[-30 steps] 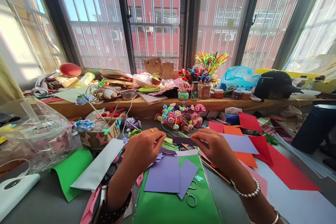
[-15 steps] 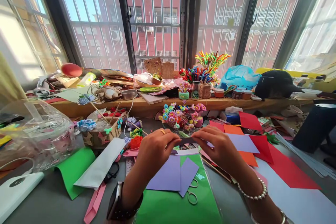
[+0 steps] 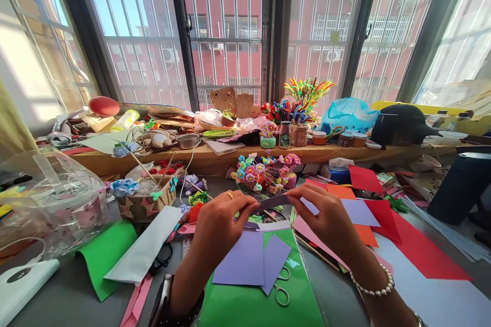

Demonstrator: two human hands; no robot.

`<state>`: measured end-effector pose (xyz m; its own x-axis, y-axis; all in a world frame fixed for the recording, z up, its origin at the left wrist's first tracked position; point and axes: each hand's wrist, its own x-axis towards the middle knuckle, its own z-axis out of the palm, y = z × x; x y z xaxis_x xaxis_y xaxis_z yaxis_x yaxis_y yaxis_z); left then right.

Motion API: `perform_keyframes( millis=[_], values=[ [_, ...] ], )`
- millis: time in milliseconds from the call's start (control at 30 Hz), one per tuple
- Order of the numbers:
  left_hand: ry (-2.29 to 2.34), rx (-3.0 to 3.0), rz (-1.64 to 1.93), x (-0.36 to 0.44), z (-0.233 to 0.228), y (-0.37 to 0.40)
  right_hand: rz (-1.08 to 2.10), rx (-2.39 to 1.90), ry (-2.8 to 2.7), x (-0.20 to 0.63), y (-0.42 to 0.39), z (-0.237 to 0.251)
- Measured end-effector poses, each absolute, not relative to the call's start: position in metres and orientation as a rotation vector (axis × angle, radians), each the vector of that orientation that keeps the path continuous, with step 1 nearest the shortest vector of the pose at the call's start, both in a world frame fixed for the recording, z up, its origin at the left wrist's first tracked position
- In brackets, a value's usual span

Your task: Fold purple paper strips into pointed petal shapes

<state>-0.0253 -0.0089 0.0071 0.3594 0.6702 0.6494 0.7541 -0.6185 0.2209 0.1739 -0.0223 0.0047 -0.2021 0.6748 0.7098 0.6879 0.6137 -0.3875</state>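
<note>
Between my two hands a narrow dark purple paper strip (image 3: 274, 201) is held up above the desk. My left hand (image 3: 226, 222) pinches its left end, and my right hand (image 3: 320, 209) pinches the right end between thumb and fingers. Below lie a purple paper square (image 3: 241, 260) and a smaller purple piece (image 3: 276, 261), both on a green sheet (image 3: 264, 309). The pale handles of a pair of scissors (image 3: 282, 295) stick out from under the smaller piece; the blades are hidden. A lighter strip (image 3: 274, 225) lies just beyond the square.
Red paper (image 3: 425, 248), orange and lilac sheets spread at the right. A folded white paper (image 3: 143, 245) and a green curled sheet (image 3: 107, 255) lie left, near a white power bank (image 3: 28, 286). Behind stand small craft flowers (image 3: 264, 171) and a flower box (image 3: 148, 202).
My hands have moved slightly apart, the right one rising a little, so more of the purple strip shows between them. Both still pinch its ends. The view has shifted slightly.
</note>
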Motion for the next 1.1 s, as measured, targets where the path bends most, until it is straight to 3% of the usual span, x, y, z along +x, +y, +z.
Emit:
perform_keyframes(
  millis=[233, 400, 533, 833, 1100],
  values=[
    [-1.404, -2.459, -1.351, -0.021, 0.006, -0.006, 0.007, -1.142, -1.657, 0.186, -0.019, 0.005],
    [-1.715, -2.698, -2.028, -0.007, 0.004, -0.005, 0.585, -0.921, -1.609, 0.184, -0.015, 0.002],
    [-1.966, -2.933, -2.454, -0.001, 0.001, -0.004, 0.798, -0.797, -1.589, 0.175, -0.013, -0.004],
    [-1.855, -3.326, -2.043, 0.002, 0.005, -0.009, 0.950, -0.804, -1.587, 0.164, -0.014, -0.010],
    [-1.545, -3.135, -2.065, -0.005, 0.009, -0.012, 0.711, -0.989, -1.857, 0.153, -0.018, -0.005]
  ],
)
